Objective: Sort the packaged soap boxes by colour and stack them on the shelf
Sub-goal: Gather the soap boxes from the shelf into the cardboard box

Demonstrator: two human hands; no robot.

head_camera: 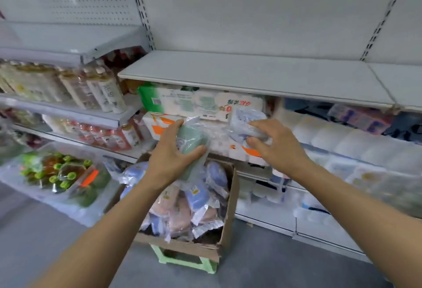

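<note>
left hand: left hand is gripping a green soap pack, fingers over the top, thumb curling under the lower edge; grip is closed on it.
right hand: right hand is pinching a blue soap pack between thumb and fingers; grip is closed on it.
why held so: one colour per hand, both raised in front of the shelving, likely being kept apart for separate stacks.
where packs are: both are hanging in the air above the cardboard box, just below the bare shelf; neither is touching it.
look of packs: soft clear plastic wrap, crinkly and glinting; coloured box inside showing through; print is too blurred to read.
supply: box is sitting on a green stool and holding a loose heap of pink and blue packs, unsorted.
progress: shelf is carrying no soap yet, so stacking looks barely begun.
</note>
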